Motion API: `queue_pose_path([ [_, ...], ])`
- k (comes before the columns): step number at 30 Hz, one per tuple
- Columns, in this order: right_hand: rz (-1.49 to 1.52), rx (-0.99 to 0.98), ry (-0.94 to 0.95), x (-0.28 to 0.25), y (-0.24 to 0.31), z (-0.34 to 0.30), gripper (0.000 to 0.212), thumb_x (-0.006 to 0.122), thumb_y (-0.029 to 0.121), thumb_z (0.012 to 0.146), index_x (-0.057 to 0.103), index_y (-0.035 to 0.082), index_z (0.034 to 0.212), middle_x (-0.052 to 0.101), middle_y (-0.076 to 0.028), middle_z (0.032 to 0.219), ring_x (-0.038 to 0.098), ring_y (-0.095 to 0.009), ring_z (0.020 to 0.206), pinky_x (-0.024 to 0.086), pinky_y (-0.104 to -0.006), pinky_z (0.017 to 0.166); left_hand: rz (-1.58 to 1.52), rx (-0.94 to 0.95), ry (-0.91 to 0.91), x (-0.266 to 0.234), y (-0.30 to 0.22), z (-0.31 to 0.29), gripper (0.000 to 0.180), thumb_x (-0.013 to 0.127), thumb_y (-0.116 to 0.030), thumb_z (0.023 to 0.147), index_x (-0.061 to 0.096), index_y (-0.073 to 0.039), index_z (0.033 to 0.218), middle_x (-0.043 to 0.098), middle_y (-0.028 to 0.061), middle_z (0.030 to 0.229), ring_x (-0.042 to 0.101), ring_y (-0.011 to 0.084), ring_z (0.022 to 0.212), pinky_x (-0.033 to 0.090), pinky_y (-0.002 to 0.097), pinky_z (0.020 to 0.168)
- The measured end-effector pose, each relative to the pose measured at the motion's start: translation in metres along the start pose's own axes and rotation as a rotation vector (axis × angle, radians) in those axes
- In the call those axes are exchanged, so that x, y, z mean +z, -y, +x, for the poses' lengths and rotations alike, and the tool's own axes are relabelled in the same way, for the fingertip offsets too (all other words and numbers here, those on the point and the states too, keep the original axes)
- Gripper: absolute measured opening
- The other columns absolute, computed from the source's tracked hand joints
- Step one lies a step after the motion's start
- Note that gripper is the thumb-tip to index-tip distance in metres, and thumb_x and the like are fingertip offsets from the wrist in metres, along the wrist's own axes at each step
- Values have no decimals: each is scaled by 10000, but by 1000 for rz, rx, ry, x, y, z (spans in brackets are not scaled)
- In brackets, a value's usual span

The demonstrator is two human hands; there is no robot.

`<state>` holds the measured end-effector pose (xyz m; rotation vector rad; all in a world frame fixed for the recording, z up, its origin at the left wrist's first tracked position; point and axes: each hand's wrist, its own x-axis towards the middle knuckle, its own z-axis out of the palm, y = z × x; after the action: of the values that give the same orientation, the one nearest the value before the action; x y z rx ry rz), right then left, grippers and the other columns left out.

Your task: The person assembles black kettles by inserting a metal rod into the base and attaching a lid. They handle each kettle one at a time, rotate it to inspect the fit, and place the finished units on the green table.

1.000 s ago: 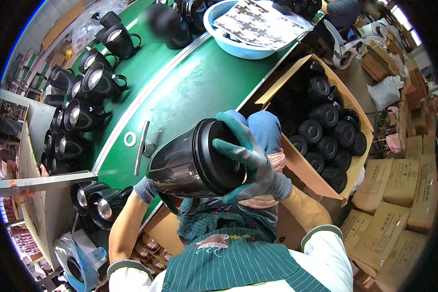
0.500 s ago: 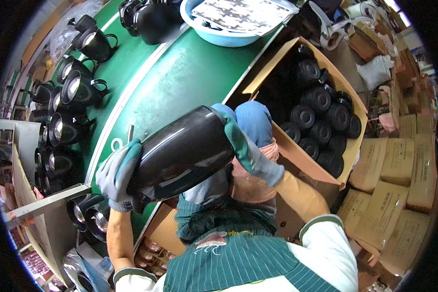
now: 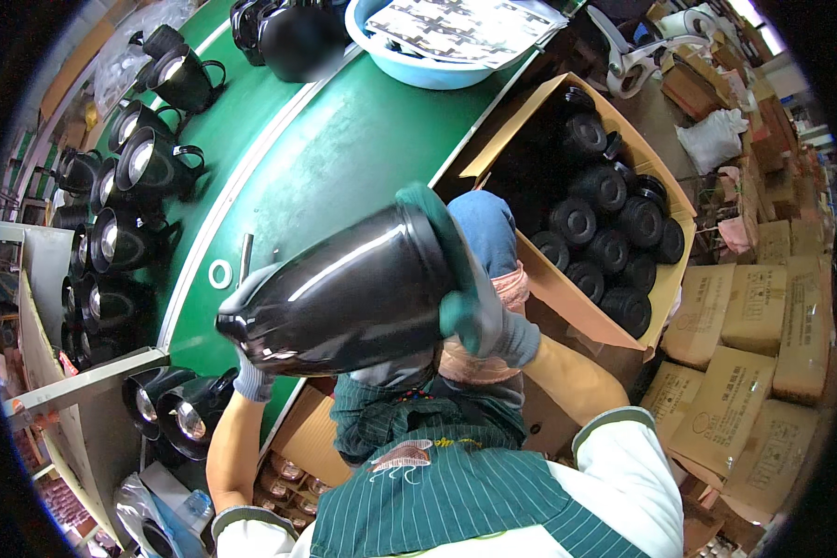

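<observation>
A glossy black jug body [image 3: 344, 296] lies tilted across both my hands, over the table edge and my lap. Its small pointed spout faces left, and its wide end points right. My left hand [image 3: 252, 379], in a grey and green glove, supports the spout end from behind; the jug hides most of its fingers. Around the wide end my right hand [image 3: 484, 325] is closed, its gloved thumb low and its fingers along the far rim. Just beyond the spout, a white ring [image 3: 219, 273] and a short metal rod [image 3: 246, 256] are on the green table [image 3: 344, 139].
Several black jugs [image 3: 139, 163] with handles stand along the table's left side. A light blue basin [image 3: 418, 70] with a patterned sheet sits at the far edge. On my right, an open carton [image 3: 604, 330] holds round black parts; closed cartons [image 3: 744, 391] are stacked beyond it.
The jug has turned in my hands, so its spout now shows at the left end. My left hand has slipped behind it, and my right hand has shifted around the wide end.
</observation>
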<state>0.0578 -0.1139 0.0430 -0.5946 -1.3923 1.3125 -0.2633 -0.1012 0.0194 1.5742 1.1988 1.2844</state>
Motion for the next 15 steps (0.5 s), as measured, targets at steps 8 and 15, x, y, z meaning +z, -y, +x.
queue_pose_path([
  [8, -326, 244, 142, -33, 14, -27, 712, 452, 223, 1050, 129, 11, 1648, 216, -169, 1691, 247, -260, 1548, 177, -357, 1276, 301, 215, 109, -23, -6, 6, 345, 639, -289, 944, 762, -27, 1132, 763, 161, 1112, 750, 263, 1015, 601, 338, 880],
  [15, -167, 92, -7, -8, -4, -14, 855, 529, 428, 1037, 105, 8, 1650, 172, -202, 1706, 210, -324, 1568, 162, -401, 1280, 349, 32, 103, -4, 1, 3, 423, 728, -272, 938, 688, 19, 1242, 749, 156, 1161, 725, 278, 1053, 599, 444, 935],
])
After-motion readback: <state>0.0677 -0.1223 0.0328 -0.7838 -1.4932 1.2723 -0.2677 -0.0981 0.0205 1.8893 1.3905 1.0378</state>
